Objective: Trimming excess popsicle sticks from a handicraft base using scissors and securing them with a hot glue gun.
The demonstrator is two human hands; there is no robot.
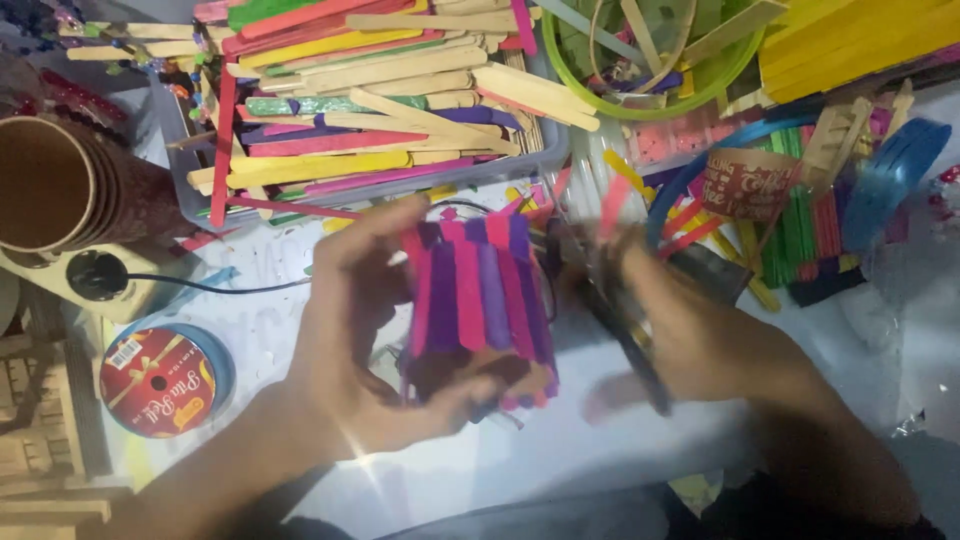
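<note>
- White worktop (600,440), crowded with craft supplies along its far edge; bare patch kept in front for the handwork.
- Left hand (350,340): fingers curled about a cup clad in sticks (478,300), thumb over the top edge, fingertips under the base; held up off the worktop and tilted, probably so its side faces the other hand.
- Cup clad in sticks: pink and purple flat sticks set side by side upright around a brownish cup, between the two hands at the middle of the view.
- Right hand (690,330): blurred by motion, closed around a dark, long tool (625,340), just beside the cup; kind of tool cannot be told.
- Clear tub of flat sticks (380,100): plain wood, pink, yellow, green, purple, heaped within reach behind the hands.
- Green bowl (650,60) with more sticks, far right of the tub.
- Stacked paper cups (60,180), lying sideways at left.
- Ribbon spool (160,380), red-faced, blue-rimmed, flat at near left.
- Printed paper cup (748,182) and blue ribbon reel (895,175) at right.
</note>
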